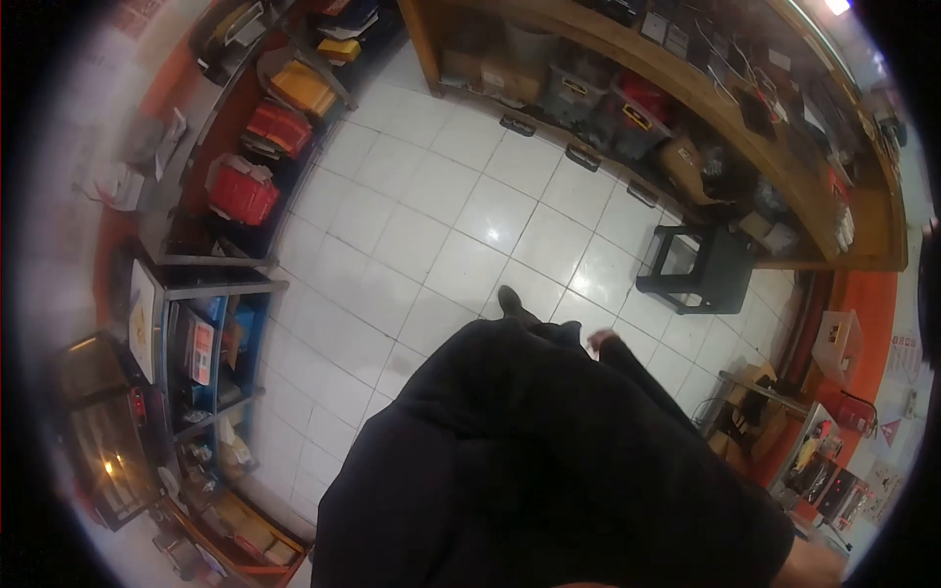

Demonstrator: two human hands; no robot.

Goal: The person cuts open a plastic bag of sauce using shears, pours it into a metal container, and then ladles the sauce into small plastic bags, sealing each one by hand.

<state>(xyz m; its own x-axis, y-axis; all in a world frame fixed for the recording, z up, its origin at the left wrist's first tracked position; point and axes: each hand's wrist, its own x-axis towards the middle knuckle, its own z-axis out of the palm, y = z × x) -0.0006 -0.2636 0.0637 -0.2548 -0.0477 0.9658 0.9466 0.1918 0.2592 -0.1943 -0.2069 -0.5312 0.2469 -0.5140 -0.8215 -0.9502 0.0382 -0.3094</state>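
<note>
My right hand (596,340) shows small and blurred beside my dark clothing (549,461), at the end of a long dark sleeve. It hangs over the white tiled floor (431,216), and I cannot tell how its fingers are set. The nearest loose thing is a black stool (701,269), to the right and apart from the hand. One dark shoe (510,299) pokes out ahead of my clothing. A patch of bare skin (812,563) shows at the lower right edge. My left hand is out of view.
Shelves on the left hold red packs (242,191) and yellow envelopes (302,88). Ahead, a wooden counter (578,49) has boxes and a clear bin (637,122) beneath. A white box (838,343) and a fire extinguisher (856,414) are on the right.
</note>
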